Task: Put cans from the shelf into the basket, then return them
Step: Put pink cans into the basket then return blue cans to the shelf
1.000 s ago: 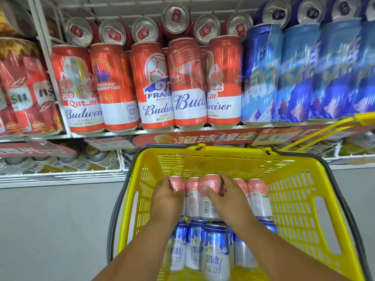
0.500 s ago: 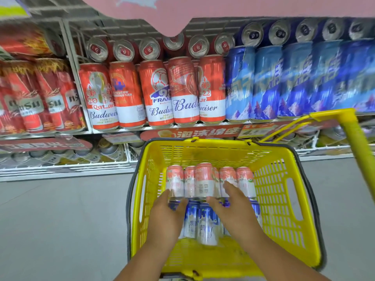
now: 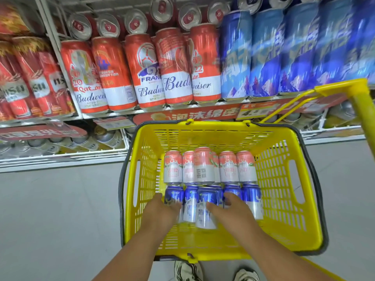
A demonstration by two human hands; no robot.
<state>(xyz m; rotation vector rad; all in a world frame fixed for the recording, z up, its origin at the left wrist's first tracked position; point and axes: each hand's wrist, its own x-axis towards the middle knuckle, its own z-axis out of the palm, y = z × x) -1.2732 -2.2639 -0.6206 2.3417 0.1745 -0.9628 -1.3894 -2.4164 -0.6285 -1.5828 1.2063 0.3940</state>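
Observation:
A yellow basket (image 3: 284, 199) stands on the floor below the shelf. Inside lie several pink-and-white cans (image 3: 205, 167) in a far row and several blue-and-white cans (image 3: 251, 199) in a near row. My left hand (image 3: 162, 209) rests on the leftmost blue cans with its fingers over them. My right hand (image 3: 229, 209) lies over the middle blue cans, fingers spread on top. Whether either hand grips a can is hidden by the fingers.
Red Budweiser cans (image 3: 142, 74) and blue cans (image 3: 284, 53) fill the shelf (image 3: 182, 114) above the basket. A lower shelf holds more cans (image 3: 50, 142). The basket's yellow handle (image 3: 361, 110) rises at the right. My shoes (image 3: 188, 270) stand just behind the basket on grey floor.
Both hands have drawn back from the pink cans to the blue row nearer me. The pink cans lie uncovered now. The view has swung and pulled back.

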